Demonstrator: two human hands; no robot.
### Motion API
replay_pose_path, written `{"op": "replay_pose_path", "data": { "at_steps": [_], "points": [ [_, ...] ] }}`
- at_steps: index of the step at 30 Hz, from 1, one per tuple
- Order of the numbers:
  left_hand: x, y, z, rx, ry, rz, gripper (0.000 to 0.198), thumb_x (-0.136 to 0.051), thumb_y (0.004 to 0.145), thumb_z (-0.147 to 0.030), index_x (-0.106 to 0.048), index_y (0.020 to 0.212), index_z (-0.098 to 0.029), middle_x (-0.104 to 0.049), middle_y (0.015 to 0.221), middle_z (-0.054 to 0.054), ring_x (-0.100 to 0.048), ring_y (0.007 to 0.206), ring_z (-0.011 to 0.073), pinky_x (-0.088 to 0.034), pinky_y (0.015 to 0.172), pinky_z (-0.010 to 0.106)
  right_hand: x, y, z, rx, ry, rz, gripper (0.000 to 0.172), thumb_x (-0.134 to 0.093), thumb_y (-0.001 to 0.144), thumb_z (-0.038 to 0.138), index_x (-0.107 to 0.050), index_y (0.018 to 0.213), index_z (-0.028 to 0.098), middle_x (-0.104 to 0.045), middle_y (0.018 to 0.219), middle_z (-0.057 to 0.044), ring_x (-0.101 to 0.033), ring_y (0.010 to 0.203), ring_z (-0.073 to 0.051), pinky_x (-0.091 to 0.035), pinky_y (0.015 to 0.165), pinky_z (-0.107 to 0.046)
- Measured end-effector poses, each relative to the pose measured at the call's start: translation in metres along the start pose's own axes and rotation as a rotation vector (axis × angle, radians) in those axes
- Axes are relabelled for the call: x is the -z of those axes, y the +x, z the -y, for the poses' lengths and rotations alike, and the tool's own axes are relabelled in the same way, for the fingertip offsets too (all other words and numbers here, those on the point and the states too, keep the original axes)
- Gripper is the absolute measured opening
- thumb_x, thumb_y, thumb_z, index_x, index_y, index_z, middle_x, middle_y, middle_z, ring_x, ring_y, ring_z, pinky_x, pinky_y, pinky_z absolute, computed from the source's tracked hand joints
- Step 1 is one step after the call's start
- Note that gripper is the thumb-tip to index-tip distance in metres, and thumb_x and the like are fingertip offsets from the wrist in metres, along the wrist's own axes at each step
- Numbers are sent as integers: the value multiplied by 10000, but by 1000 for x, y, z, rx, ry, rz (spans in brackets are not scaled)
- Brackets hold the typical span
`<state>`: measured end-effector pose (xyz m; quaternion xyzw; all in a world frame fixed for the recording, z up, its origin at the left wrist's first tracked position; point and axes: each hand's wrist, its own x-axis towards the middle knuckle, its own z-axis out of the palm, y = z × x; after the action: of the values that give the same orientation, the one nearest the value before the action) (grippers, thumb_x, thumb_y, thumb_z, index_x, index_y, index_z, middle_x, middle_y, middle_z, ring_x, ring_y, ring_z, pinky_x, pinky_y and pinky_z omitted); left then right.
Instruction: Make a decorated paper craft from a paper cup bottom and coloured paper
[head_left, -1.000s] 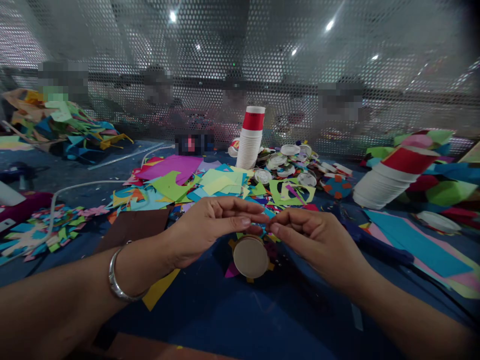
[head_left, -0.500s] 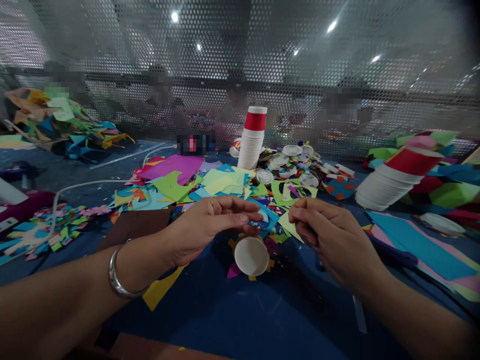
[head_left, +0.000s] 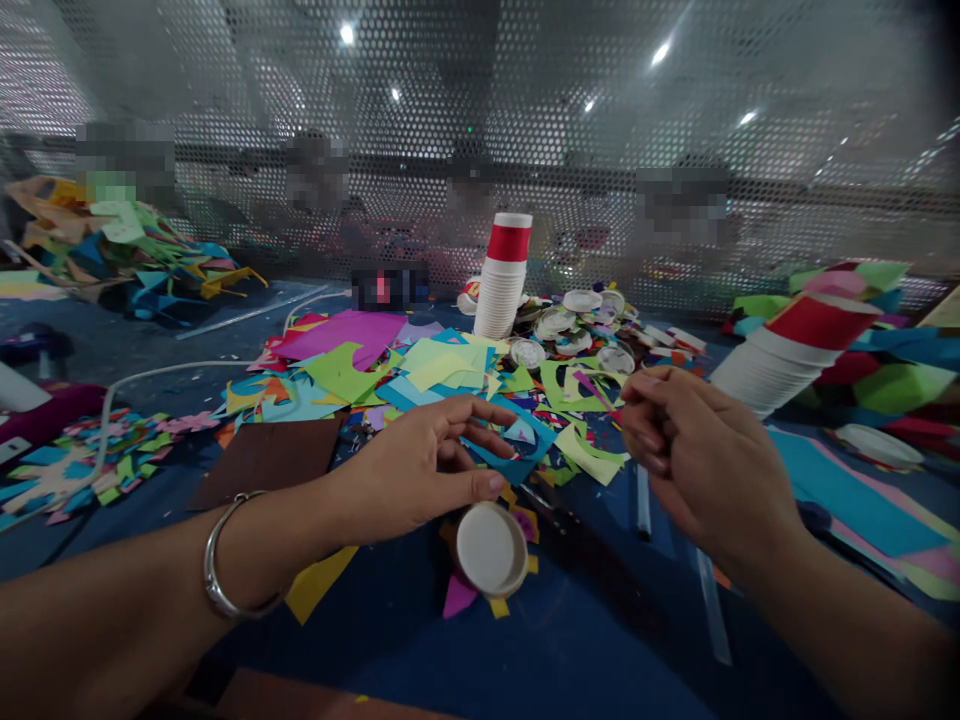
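A white round paper cup bottom [head_left: 491, 550] lies tilted on the blue table, with orange, yellow and purple paper bits sticking out around it. My left hand [head_left: 431, 465] hovers just above it; the fingers are spread and the thumb tip is close to its rim. Over to the right, my right hand [head_left: 686, 450] is raised with thumb and forefinger pinched; anything between them is too small to make out. A blue paper scrap with a cut-out [head_left: 525, 465] lies behind the cup bottom, and a pale yellow-green scrap [head_left: 589, 455] lies between the hands.
A tall stack of paper cups [head_left: 501, 285] stands at the back, and another stack [head_left: 787, 350] leans at right. Several cut cup bottoms [head_left: 559, 325] lie in a heap. A dark brown sheet [head_left: 270, 460], a white cable [head_left: 112, 400] and a clear strip [head_left: 712, 610] lie about.
My right hand has moved right, away from the cup bottom. My left thumb has lowered and spread from the fingers. The cup bottom sits slightly lower and left, tilted differently.
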<state>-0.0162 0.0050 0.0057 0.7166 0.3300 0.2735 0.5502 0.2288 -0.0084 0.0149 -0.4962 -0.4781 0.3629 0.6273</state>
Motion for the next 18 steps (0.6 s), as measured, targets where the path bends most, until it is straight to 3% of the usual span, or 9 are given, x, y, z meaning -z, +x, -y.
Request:
{"op": "replay_pose_path", "data": {
  "at_steps": [2, 6, 11, 14, 18],
  "points": [
    [0, -1, -2, 0, 66, -40, 446, -693, 862, -260, -543, 1282, -233, -685, 1168, 55, -659, 794, 123, -548, 771, 314, 4, 4, 2, 12, 11, -49, 201, -591, 880, 255, -555, 687, 216, -376, 484, 63, -312, 425, -86, -193, 385, -232],
    [0, -2, -5, -68, 134, -138, 299, -651, 875, -210, -602, 1170, -207, -701, 1059, 39, -650, 864, 138, -529, 799, 298, 11, 10, 2, 54, -33, -105, 261, -573, 914, 289, -526, 665, 229, -349, 461, 71, -297, 407, -89, -201, 387, -233],
    [1, 2, -3, -64, -4, -139, 113, -613, 898, -204, -623, 1001, -160, -677, 880, 12, -630, 770, 111, -510, 759, 268, 15, 9, -1, 114, -253, -63, 362, -632, 930, 405, -575, 630, 210, -417, 467, 52, -343, 427, -85, -217, 398, -237],
    [0, 5, -1, -45, -48, -130, 123, -636, 894, -226, -627, 994, -154, -660, 849, 1, -625, 746, 103, -503, 740, 256, 10, 0, -1, 141, -458, 108, 318, -640, 930, 430, -654, 710, 200, -530, 543, 32, -414, 458, -84, -289, 426, -235],
    [-5, 6, 2, -64, -81, -109, 151, -646, 901, -273, -637, 989, -151, -650, 838, 0, -610, 723, 97, -491, 714, 244, -5, -17, 4, 233, -662, 454, 249, -558, 981, 406, -649, 834, 228, -580, 649, 48, -493, 538, -90, -366, 504, -218]
  ]
}}
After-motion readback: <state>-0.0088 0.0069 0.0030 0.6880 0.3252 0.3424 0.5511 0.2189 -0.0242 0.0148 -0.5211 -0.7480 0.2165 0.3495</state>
